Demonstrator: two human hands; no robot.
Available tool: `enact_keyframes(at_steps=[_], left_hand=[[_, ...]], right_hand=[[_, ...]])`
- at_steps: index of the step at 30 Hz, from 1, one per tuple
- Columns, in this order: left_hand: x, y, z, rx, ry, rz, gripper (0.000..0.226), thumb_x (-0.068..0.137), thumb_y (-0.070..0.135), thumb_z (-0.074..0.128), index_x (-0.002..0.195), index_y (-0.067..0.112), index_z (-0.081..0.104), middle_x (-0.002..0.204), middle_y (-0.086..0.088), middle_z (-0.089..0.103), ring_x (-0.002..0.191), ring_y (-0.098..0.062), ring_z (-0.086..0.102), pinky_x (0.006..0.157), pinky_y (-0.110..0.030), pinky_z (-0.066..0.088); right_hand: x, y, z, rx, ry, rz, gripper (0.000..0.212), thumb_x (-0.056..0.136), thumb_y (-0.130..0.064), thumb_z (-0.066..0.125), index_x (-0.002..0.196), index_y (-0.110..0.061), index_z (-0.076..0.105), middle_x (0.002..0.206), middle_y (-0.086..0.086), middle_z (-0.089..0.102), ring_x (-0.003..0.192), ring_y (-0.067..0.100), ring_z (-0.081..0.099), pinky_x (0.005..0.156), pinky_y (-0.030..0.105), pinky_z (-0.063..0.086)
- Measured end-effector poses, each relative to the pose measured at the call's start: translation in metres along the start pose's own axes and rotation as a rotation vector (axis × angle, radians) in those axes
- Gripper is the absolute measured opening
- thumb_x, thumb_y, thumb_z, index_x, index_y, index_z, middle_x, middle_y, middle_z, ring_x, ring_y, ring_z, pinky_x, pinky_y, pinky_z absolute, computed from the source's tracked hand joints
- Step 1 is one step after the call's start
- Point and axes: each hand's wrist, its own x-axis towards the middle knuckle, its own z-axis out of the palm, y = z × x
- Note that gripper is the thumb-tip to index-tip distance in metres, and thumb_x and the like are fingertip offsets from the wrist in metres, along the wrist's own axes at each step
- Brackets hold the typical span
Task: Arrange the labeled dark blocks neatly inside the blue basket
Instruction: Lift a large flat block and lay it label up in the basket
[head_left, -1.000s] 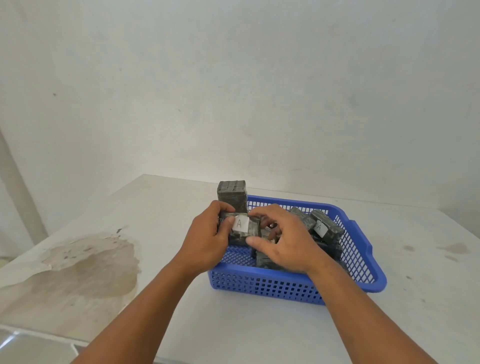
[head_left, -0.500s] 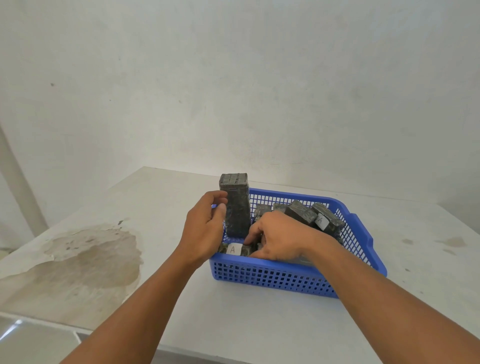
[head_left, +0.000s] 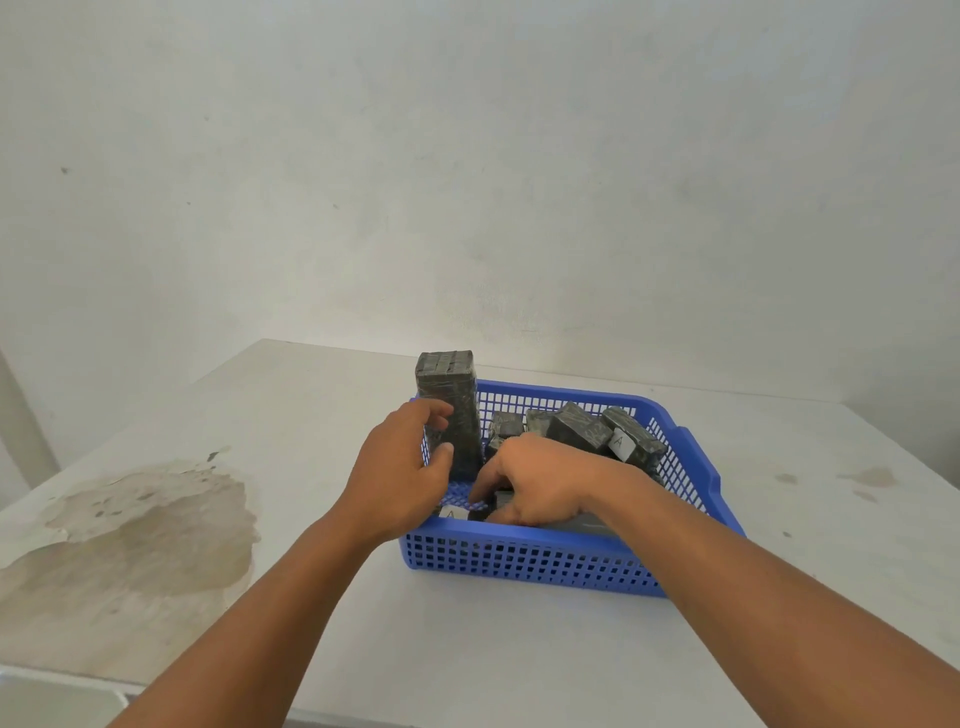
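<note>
The blue basket (head_left: 524, 536) sits on the white table. At its far left corner a tall dark block (head_left: 448, 385) stands upright. My left hand (head_left: 402, 475) hovers at the basket's left wall, fingers apart and curled beside that tall block. My right hand (head_left: 543, 480) reaches down into the near left corner, fingertips on a dark block with a white "A" label (head_left: 453, 514) lying flat there. Several more dark blocks (head_left: 574, 428) lean in a loose pile at the far right, one showing an "A" label (head_left: 619, 442). My right hand and forearm hide the basket's middle.
The white table (head_left: 322, 415) has a large brown stain (head_left: 145, 519) to the left of the basket and small marks (head_left: 872, 475) at the right. A plain wall (head_left: 467, 182) rises behind the table's far edge.
Both hands carried the labeled block down from above the basket into its near left corner. My left hand has let go of it and shifted beside the tall block.
</note>
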Motion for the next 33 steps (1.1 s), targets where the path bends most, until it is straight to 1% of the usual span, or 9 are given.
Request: enact_keyframes(at_steps=[3,5,7,12,17,24,28,30,33], left_hand=[[0.0,0.003,-0.002,0.099,-0.042,0.071,0.031,0.092,0.02,0.06,0.122,0.024,0.059,0.112,0.011,0.062,0.1,-0.006,0.055,0.086,-0.021,0.041],[0.0,0.005,-0.003,0.171,-0.1,0.122,0.025,0.092,0.021,0.058,0.117,0.023,0.062,0.109,0.011,0.063,0.098,-0.007,0.057,0.083,-0.021,0.044],[0.004,0.009,-0.004,0.264,-0.204,0.159,0.021,0.094,0.025,0.055,0.113,0.025,0.063,0.107,0.01,0.066,0.095,-0.009,0.059,0.083,-0.026,0.05],[0.022,0.03,0.01,0.347,-0.561,0.116,0.027,0.1,0.03,0.046,0.114,0.02,0.066,0.109,0.002,0.07,0.095,-0.015,0.062,0.084,-0.033,0.052],[0.028,0.038,0.032,0.392,-0.744,0.034,0.028,0.1,0.033,0.046,0.105,0.013,0.066,0.101,-0.006,0.068,0.09,-0.021,0.061,0.082,-0.036,0.051],[0.023,0.034,0.033,0.242,-0.654,-0.073,0.021,0.096,0.038,0.054,0.093,0.022,0.068,0.087,0.006,0.068,0.08,-0.009,0.061,0.068,-0.026,0.047],[0.022,0.034,0.028,0.136,-0.583,-0.096,0.013,0.095,0.034,0.058,0.09,0.027,0.068,0.086,0.01,0.07,0.082,-0.006,0.065,0.075,-0.027,0.054],[0.022,0.035,0.025,0.069,-0.534,-0.092,0.01,0.095,0.032,0.059,0.088,0.03,0.067,0.086,0.009,0.071,0.081,-0.006,0.067,0.077,-0.029,0.056],[0.023,0.038,0.022,-0.113,-0.401,-0.08,0.004,0.091,0.037,0.063,0.092,0.036,0.067,0.093,0.011,0.069,0.085,-0.007,0.068,0.078,-0.03,0.057]], right_hand=[[-0.023,0.01,-0.014,0.234,0.164,0.042,0.035,0.082,-0.04,0.079,0.114,-0.028,0.072,0.098,-0.028,0.072,0.068,-0.008,0.068,0.083,0.021,0.05],[-0.042,0.025,-0.025,0.308,0.258,0.093,0.021,0.083,-0.032,0.08,0.103,-0.028,0.074,0.095,-0.02,0.074,0.059,-0.003,0.068,0.068,0.017,0.052],[-0.063,0.044,-0.031,0.218,0.255,0.165,0.02,0.082,-0.029,0.081,0.1,-0.028,0.073,0.1,-0.013,0.074,0.068,-0.007,0.067,0.065,0.014,0.053],[-0.087,0.071,-0.015,-0.02,0.007,0.384,0.05,0.08,-0.034,0.081,0.125,-0.025,0.063,0.124,-0.007,0.065,0.11,0.013,0.06,0.09,0.024,0.05],[-0.087,0.08,-0.004,-0.035,-0.052,0.356,0.051,0.084,-0.021,0.078,0.131,-0.024,0.057,0.127,-0.001,0.066,0.11,0.017,0.062,0.096,0.03,0.053],[-0.087,0.087,-0.007,-0.018,-0.089,0.326,0.06,0.08,-0.025,0.082,0.133,-0.025,0.053,0.131,0.0,0.062,0.114,0.018,0.06,0.098,0.032,0.053],[-0.101,0.085,-0.02,0.044,-0.003,0.309,0.067,0.073,-0.039,0.086,0.132,-0.028,0.056,0.133,-0.006,0.059,0.118,0.012,0.058,0.099,0.029,0.051],[-0.11,0.083,-0.032,0.051,0.047,0.295,0.065,0.069,-0.045,0.086,0.127,-0.033,0.059,0.124,-0.01,0.061,0.108,0.007,0.06,0.09,0.025,0.053],[-0.124,0.08,-0.047,0.069,0.194,0.286,0.062,0.063,-0.051,0.087,0.118,-0.039,0.062,0.091,-0.025,0.058,0.076,-0.011,0.058,0.06,0.008,0.042]])
